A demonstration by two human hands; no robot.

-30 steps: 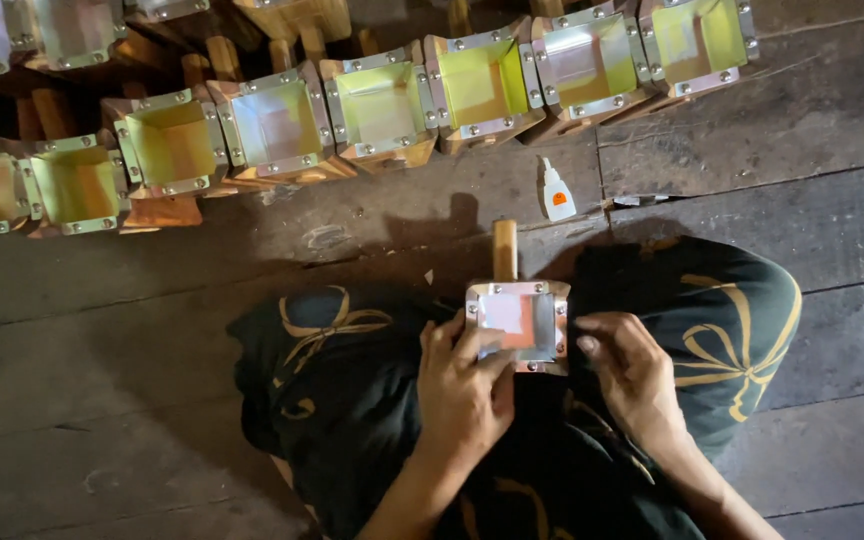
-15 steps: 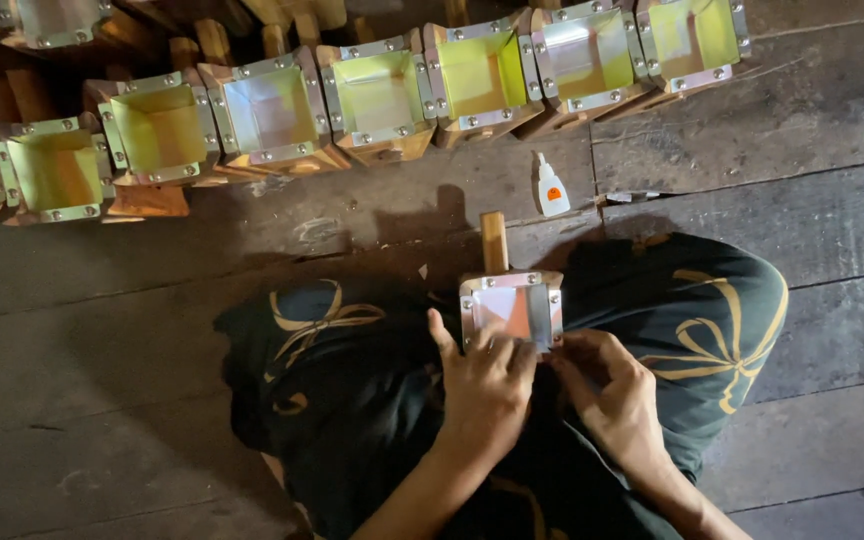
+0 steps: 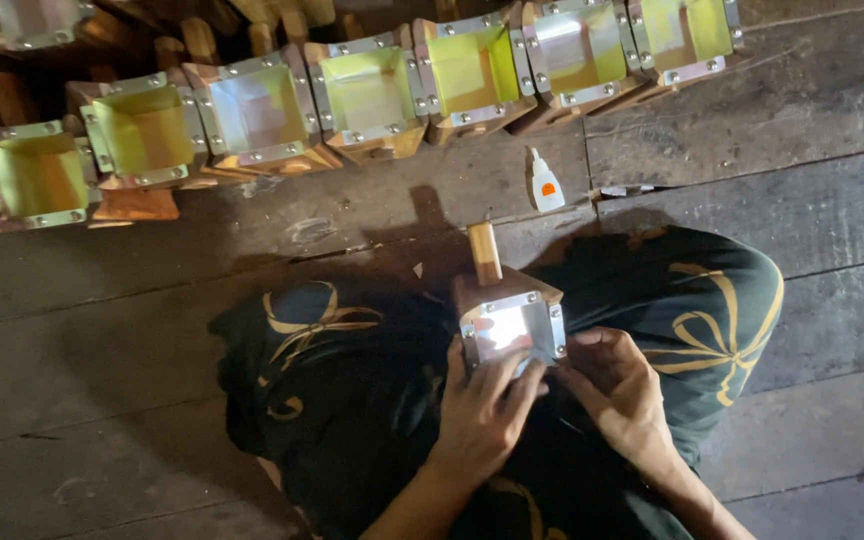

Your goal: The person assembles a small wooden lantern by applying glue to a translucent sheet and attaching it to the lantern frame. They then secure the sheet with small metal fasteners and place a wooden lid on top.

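Head view looked straight down on a seated person's lap. Left hand (image 3: 480, 412) lay against the near edge of a small wooden box (image 3: 508, 322) with a riveted metal frame round its open face, fingers (image 3: 508, 378) spread up over the lower rim and pressing on the pale sheet inside. Box rested on the lap between both knees, open face up, its wooden handle (image 3: 484, 252) pointing away from the body. Right hand (image 3: 620, 392) sat just beside the box's right corner, fingers curled and tips touching the frame; whether it pinched anything small could not be told.

Judgement on the step: the sheet looked part-seated in the frame. Best done with the left fingers flat to hold the sheet down while the right worked the corner, box kept level on the lap so nothing slid.

Surface: dark, worn wooden floor (image 3: 812, 210) of wide planks with open seams. Patterned dark cloth (image 3: 712, 320) covered the legs. Across the far side ran a row of like boxes (image 3: 372, 95), lined yellow-green or pale, touching side by side. A small white glue bottle (image 3: 544, 184) lay on the floor between row and knee. Light was dim.
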